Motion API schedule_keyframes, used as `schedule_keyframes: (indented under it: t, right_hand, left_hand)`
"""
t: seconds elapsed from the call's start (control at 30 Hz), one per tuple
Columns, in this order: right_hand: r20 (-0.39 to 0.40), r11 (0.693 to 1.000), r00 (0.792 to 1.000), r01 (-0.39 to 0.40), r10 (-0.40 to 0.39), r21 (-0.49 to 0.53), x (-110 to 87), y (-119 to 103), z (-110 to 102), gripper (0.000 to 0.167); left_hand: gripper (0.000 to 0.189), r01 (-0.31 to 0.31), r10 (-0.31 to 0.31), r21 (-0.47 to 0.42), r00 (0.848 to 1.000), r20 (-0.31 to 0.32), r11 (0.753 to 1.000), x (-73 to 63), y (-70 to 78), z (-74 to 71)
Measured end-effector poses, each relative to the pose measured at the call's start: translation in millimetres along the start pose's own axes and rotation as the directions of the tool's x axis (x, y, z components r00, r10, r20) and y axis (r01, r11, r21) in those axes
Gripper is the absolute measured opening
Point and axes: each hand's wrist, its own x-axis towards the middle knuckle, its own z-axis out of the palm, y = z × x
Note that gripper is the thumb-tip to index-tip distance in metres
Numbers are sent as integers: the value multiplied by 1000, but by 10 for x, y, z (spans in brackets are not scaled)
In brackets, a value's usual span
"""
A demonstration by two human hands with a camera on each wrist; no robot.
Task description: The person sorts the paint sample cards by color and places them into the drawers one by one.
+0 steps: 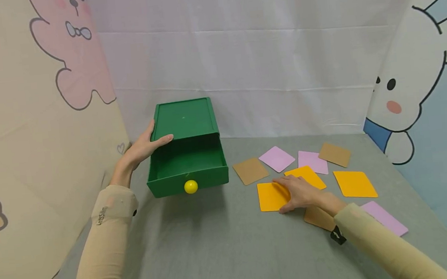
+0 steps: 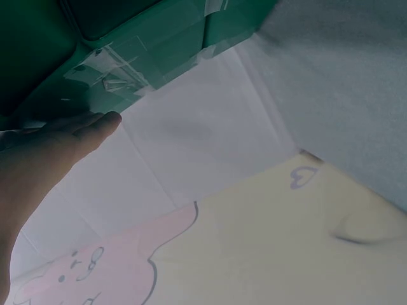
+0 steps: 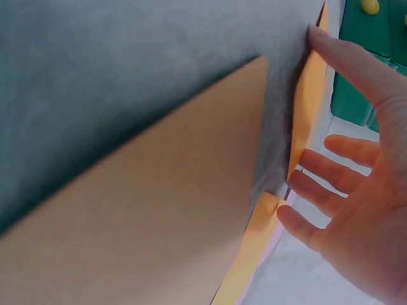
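A green box (image 1: 184, 117) stands at the back left with its drawer (image 1: 207, 177) pulled out and a yellow round knob (image 1: 191, 186) on the front. My left hand (image 1: 143, 148) rests against the box's left side, its thumb lying over the top near the front edge. In the left wrist view, the left hand (image 2: 51, 149) touches the green wall. My right hand (image 1: 302, 193) reaches over an orange square card (image 1: 271, 196) that lies on the table. In the right wrist view, the thumb and fingers of the right hand (image 3: 362, 210) are spread apart at that card's edges.
Around the right hand lie other orange cards (image 1: 356, 184), purple cards (image 1: 277, 159) and brown cards (image 1: 251, 171), some overlapping. One brown card (image 1: 319, 218) is partly under the right wrist. A white cloth backdrop (image 1: 260, 64) hangs behind the grey table (image 1: 202, 258); printed side panels flank it.
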Motion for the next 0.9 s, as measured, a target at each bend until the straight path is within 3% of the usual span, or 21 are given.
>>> schedule_keyframes:
  t: [0.13, 0.27, 0.53, 0.67, 0.9]
  right_hand:
    - [-28, 1000, 999, 19, -18, 18, 24, -44, -27, 90]
    - [-101, 995, 991, 96, -92, 34, 88, -122, -125, 88]
    - [-200, 973, 963, 203, -178, 108, 213, -358, -492, 84]
    - [-200, 973, 965, 199, -172, 121, 266, -457, -681, 86]
    - [-159, 973, 972, 195, -174, 125, 359, -643, -986, 89]
  left_hand:
    - [102, -7, 7, 9, 1000, -10, 1000, 123, -150, -16]
    - [102, -6, 7, 22, 1000, -18, 1000, 189, -226, -28]
    - [100, -13, 13, -6, 1000, 4, 1000, 36, -26, -21]
    - [101, -17, 17, 4, 1000, 2, 1000, 22, -14, -14]
    - [102, -16, 16, 20, 1000, -9, 1000, 215, -217, -39]
